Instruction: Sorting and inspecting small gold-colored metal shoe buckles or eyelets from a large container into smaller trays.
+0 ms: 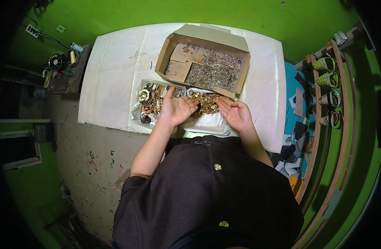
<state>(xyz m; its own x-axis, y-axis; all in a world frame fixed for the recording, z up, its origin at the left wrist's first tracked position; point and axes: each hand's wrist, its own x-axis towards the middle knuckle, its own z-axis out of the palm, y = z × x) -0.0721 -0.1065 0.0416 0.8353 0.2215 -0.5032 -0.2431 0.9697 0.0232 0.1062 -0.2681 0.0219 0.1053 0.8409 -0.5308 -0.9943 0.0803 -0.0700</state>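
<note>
Flanking a pile of small gold-coloured pieces (207, 101), the left hand (179, 110) and the right hand (237, 116) hung near the front edge of the tabletop (111, 79). Each grip was open, the left palm turned up; whether fingertips touched the pieces, I could not tell. The pile lay on white plastic (209, 124), by the middle of that edge. Left of it sat a tray (136, 115) of trinkets (144, 96). Toward the back edge stood a cardboard box (213, 38) holding small glittery bits (211, 76).

The dark short-sleeved shirt (174, 191) bears yellowish marks (217, 167).
</note>
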